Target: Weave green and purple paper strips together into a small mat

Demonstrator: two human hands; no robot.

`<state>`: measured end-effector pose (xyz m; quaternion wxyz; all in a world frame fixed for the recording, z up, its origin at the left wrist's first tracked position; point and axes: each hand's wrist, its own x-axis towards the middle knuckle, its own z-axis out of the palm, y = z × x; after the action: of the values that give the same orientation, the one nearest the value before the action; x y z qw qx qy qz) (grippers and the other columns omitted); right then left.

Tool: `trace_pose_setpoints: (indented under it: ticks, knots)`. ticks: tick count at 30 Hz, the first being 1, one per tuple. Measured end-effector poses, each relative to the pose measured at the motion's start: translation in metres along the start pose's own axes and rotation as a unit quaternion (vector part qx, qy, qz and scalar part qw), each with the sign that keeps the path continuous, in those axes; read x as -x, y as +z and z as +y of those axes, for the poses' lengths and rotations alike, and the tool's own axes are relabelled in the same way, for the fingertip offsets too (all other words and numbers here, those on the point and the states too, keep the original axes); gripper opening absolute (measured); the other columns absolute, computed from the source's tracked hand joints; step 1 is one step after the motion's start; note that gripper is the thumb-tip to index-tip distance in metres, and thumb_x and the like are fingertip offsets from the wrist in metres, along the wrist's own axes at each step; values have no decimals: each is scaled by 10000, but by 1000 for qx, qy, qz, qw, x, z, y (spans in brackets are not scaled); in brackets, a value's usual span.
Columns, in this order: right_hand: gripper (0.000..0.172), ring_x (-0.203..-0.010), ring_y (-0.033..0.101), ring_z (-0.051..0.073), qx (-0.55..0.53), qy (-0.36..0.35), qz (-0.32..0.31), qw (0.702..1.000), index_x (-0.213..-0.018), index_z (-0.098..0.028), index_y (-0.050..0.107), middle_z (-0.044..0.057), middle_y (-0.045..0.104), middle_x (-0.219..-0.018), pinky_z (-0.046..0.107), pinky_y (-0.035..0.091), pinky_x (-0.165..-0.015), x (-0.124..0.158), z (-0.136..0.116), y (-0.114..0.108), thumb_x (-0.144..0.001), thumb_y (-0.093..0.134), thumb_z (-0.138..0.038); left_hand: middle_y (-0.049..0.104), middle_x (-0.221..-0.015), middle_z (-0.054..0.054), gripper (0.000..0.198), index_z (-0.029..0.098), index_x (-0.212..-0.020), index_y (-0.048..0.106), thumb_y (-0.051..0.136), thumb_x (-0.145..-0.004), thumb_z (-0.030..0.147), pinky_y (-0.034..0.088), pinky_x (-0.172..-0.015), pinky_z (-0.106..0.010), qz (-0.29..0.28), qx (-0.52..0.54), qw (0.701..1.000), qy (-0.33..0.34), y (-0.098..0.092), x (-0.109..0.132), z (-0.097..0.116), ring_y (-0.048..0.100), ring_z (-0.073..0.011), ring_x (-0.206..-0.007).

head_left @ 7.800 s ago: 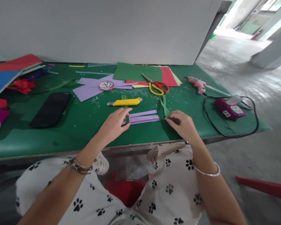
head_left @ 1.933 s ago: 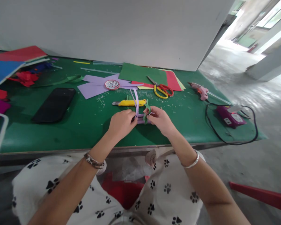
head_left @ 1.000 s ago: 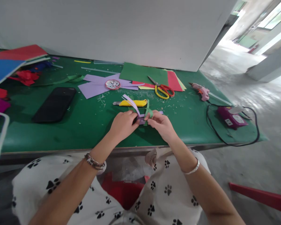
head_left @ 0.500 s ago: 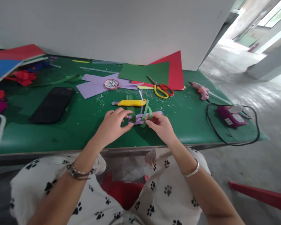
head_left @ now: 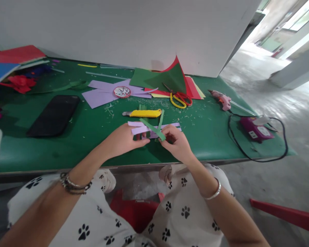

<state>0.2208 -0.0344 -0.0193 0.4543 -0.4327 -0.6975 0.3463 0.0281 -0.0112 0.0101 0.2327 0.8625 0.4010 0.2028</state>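
Observation:
Light purple paper strips (head_left: 139, 130) lie crossed with green paper strips (head_left: 151, 127) near the front of the table. My left hand (head_left: 125, 140) is at the left ends of the purple strips, its fingers curled beneath them and partly hidden, its thumb stretched toward the middle. On the other side, my right hand (head_left: 177, 140) pinches the green strips where they meet in a V. Just beyond the strips lies a yellow utility knife (head_left: 145, 113), its blade end pointing left.
Behind are scissors (head_left: 180, 99), a curled green sheet (head_left: 154, 79) over red paper, and purple sheets (head_left: 100, 97) under a small round container (head_left: 122, 92). A black phone (head_left: 54, 115) lies left. A pink glue gun (head_left: 221, 99) and its corded purple box (head_left: 256, 128) sit right.
The left ends of the purple strips now show above my left hand, which has shifted slightly left and down. The green strips have spread into a V. The green and red sheets' corner has curled up.

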Motion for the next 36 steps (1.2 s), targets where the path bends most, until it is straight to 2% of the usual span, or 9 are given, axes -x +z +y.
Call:
trace_pose_setpoints:
  ticks: [3,5,8,12,16,20,24,31,36]
  knots:
    - [110,-640,464,111,34,-12,-12,999,-641,-197,460,-8,467,-698,232,378,-549,0,-3,0,-644,495,-93,581,-691,32,206,186,-863,561,613,-720,325,375,-485,-209,-61,49,997,-11,1,-1,5,507,-92,-523]
    - [130,-606,440,101,60,-15,-27,998,-635,-195,450,-13,449,-694,221,362,-523,1,-6,-1,-637,488,-71,592,-722,32,269,190,-950,544,614,-727,323,374,-472,-202,-71,85,994,-5,4,-2,9,511,-87,-522]
    - [148,-567,406,87,86,-35,-52,994,-647,-191,467,-20,423,-694,208,343,-498,2,-8,-1,-637,493,-46,585,-655,32,197,184,-866,572,618,-732,321,375,-477,-209,-34,60,998,-1,16,-2,11,516,-100,-527]
    - [112,-583,408,89,100,-76,-82,989,-681,-182,507,-10,435,-713,204,344,-504,4,-11,-2,-701,545,-79,649,-801,9,325,192,-1070,535,600,-767,290,402,-504,-205,50,46,997,33,34,1,12,546,-94,-554]
    - [88,-608,420,96,115,-81,-107,984,-711,-176,528,-3,442,-717,204,351,-517,6,-12,-2,-741,559,-99,629,-653,38,185,194,-883,590,496,-857,351,400,-537,-211,148,-29,980,127,38,5,14,536,-91,-530]
    - [148,-648,448,101,117,-85,-113,983,-674,-181,481,-4,444,-724,199,378,-546,7,-11,-2,-722,562,-67,580,-548,47,346,184,-625,557,411,-910,314,394,-582,-220,161,-77,959,219,32,10,14,518,-76,-507]
    - [184,-704,477,111,139,-93,-124,978,-745,-189,505,10,475,-773,210,412,-598,9,-12,-1,-701,508,-10,611,-579,54,314,193,-628,563,429,-902,269,396,-600,-226,169,-89,953,236,28,19,10,533,-73,-526]
    - [260,-671,491,100,155,-78,-161,971,-868,-195,535,33,509,-850,212,442,-577,6,-16,-6,-715,440,-6,629,-651,53,244,199,-755,559,369,-832,68,407,-633,-219,126,-97,960,230,25,23,8,574,-66,-585]
    - [270,-674,518,109,205,-57,-112,971,-888,-199,538,34,560,-872,230,446,-587,2,-16,-21,-714,441,-17,625,-640,57,240,198,-736,549,376,-811,48,397,-596,-218,141,-150,946,252,28,23,8,547,-64,-555]
